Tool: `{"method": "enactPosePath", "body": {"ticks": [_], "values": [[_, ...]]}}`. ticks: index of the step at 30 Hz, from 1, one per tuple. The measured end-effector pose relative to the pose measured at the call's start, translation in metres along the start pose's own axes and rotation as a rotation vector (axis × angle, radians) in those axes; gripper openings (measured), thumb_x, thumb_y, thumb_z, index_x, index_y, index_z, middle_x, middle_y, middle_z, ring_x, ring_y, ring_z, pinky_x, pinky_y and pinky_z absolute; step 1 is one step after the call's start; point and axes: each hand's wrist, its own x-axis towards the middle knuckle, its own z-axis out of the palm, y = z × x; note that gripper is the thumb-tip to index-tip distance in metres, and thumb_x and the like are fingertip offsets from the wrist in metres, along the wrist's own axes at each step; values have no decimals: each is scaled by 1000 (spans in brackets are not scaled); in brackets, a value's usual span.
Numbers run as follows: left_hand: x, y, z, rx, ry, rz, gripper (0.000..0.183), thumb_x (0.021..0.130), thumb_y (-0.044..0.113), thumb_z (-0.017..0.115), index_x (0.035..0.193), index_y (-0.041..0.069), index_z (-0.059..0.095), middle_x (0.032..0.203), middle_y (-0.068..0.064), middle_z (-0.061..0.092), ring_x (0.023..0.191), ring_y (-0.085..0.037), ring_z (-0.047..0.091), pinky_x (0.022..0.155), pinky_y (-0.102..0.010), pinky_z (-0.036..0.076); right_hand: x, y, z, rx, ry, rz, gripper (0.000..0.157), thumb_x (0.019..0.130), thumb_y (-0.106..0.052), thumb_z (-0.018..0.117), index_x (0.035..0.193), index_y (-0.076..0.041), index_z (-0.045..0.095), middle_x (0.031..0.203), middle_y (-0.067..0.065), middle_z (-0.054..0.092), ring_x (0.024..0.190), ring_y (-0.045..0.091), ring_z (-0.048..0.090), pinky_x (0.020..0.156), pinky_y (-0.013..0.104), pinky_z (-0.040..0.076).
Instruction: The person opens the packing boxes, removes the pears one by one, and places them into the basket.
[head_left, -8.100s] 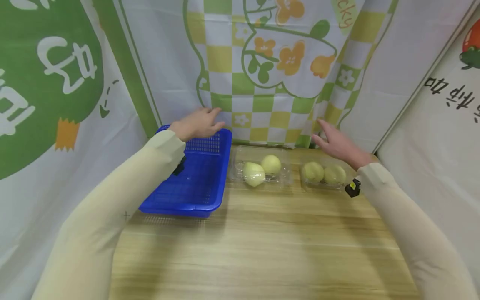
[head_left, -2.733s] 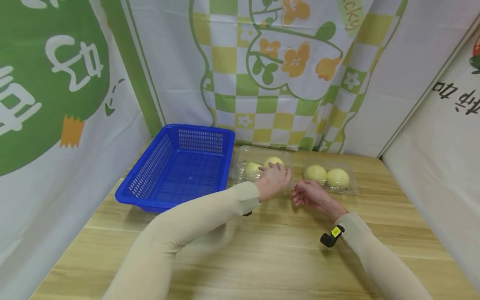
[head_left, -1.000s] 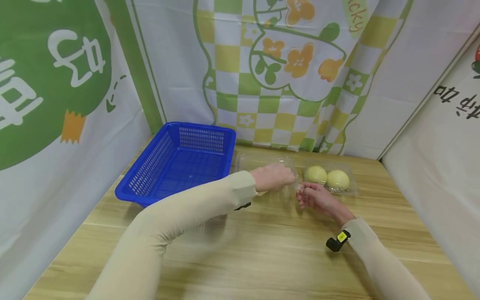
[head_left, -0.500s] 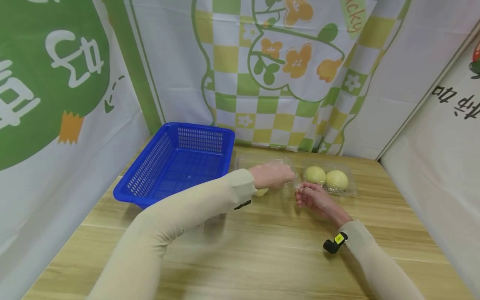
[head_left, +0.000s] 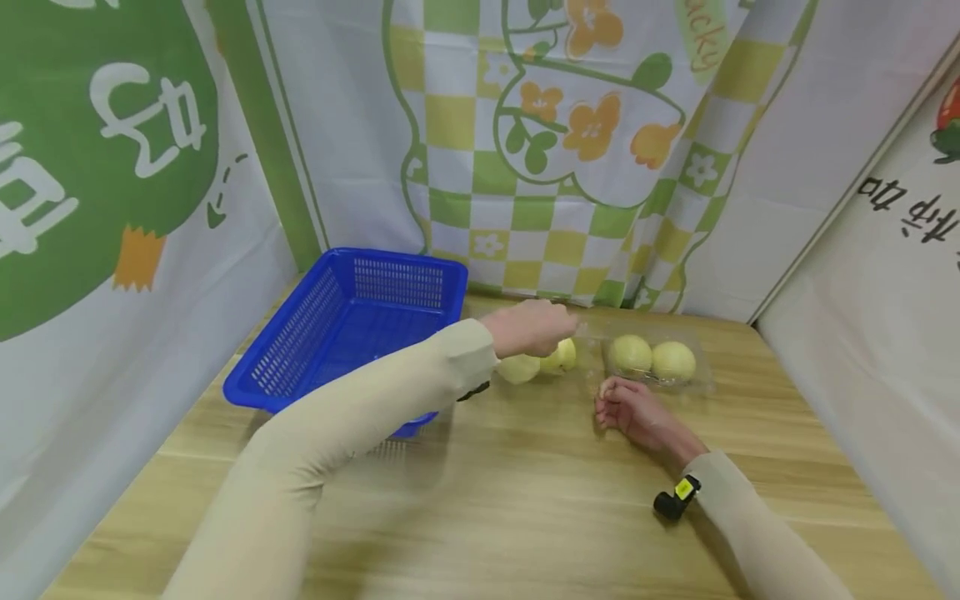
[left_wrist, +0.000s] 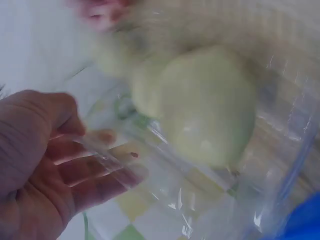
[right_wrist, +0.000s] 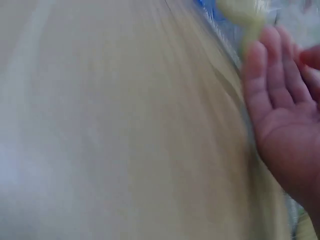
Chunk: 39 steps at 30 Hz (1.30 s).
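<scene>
My left hand (head_left: 531, 327) pinches the thin edge of a clear plastic clamshell box's lid (left_wrist: 107, 161) between thumb and fingers. Inside that box sit pale yellow-green pears (left_wrist: 207, 107), partly behind my hand and sleeve in the head view, where one pear (head_left: 558, 356) shows beside the wrist. My right hand (head_left: 632, 412) is near the box's right front corner, its fingers loosely curled with no thing seen in them. In the right wrist view the fingers (right_wrist: 277, 75) bend gently, with the thumb mostly out of frame.
A blue perforated basket (head_left: 288, 325) stands at the left. Another clear box (head_left: 701, 379) with two similar pears (head_left: 672, 361) lies at the right. Behind rises a patterned curtain (head_left: 491, 217); the wooden table (head_left: 480, 500) stretches toward me.
Both hands have come from apart to the middle box. Over the last half second my left hand has risen back and slightly left with the lid's edge, uncovering a pear; my right hand has shifted slightly nearer.
</scene>
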Motion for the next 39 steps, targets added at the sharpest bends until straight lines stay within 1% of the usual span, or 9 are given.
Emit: {"method": "enactPosePath", "body": {"ticks": [5, 11, 19, 22, 25, 30, 33, 36, 39], "values": [[-4, -3, -3, -42, -51, 13, 19, 81, 1, 56, 95, 10, 64, 90, -2, 64, 78, -17, 59, 67, -27, 51, 5, -10, -3, -17, -63, 115, 17, 95, -6, 37, 97, -3, 53, 89, 10, 67, 76, 20, 65, 67, 35, 55], [-7, -10, -8, -110, -68, -49, 18, 82, 5, 56, 98, 11, 61, 87, 0, 60, 71, -13, 53, 60, -25, 47, 10, -21, -4, -63, -140, 155, 26, 97, -11, 33, 121, -1, 40, 108, 17, 65, 86, 25, 65, 73, 45, 54], [-8, -15, -18, -153, -96, -46, 13, 83, 9, 55, 95, 12, 59, 86, 0, 59, 72, -13, 52, 60, -27, 43, 9, -30, 6, -154, -63, 188, 51, 100, -30, 38, 134, 3, 23, 116, 23, 60, 93, 27, 65, 79, 52, 52], [-9, -14, -19, -164, -93, -38, 13, 83, 10, 55, 96, 11, 58, 86, 0, 59, 72, -13, 51, 60, -27, 43, 10, -33, 11, -166, -46, 203, 56, 100, -29, 36, 141, 2, 14, 126, 30, 51, 105, 37, 59, 84, 57, 48], [-10, -12, -19, -179, -90, -30, 13, 83, 9, 55, 96, 11, 58, 85, 0, 59, 69, -13, 50, 58, -25, 42, 10, -36, 14, -157, -74, 198, 56, 102, -25, 29, 147, -2, 5, 138, 35, 34, 120, 45, 45, 91, 59, 42], [-9, -9, -16, -178, -89, -8, 15, 84, 9, 54, 98, 12, 58, 85, 1, 58, 66, -11, 49, 56, -24, 40, 8, -40, 15, -110, -132, 175, 58, 100, -15, 27, 148, -5, -5, 147, 35, 11, 131, 49, 25, 100, 61, 33], [-7, -6, -14, -166, -89, 7, 14, 84, 11, 55, 98, 12, 58, 85, 1, 58, 66, -11, 49, 56, -24, 40, 8, -41, 17, -119, -85, 185, 62, 101, -19, 32, 148, -5, -6, 147, 34, 11, 131, 47, 27, 102, 59, 31], [-7, -3, -14, -165, -91, 15, 14, 84, 11, 55, 97, 12, 58, 84, 2, 58, 67, -12, 49, 56, -24, 41, 10, -40, 18, -146, -16, 196, 65, 101, -28, 34, 148, -4, -4, 147, 33, 14, 130, 44, 32, 103, 55, 33], [-7, 0, -14, -167, -87, 37, 16, 83, 12, 56, 98, 12, 59, 84, 2, 59, 68, -12, 50, 57, -25, 42, 12, -36, 18, -168, 26, 204, 63, 101, -28, 34, 148, -3, -1, 146, 33, 18, 129, 44, 33, 102, 52, 36]]}}
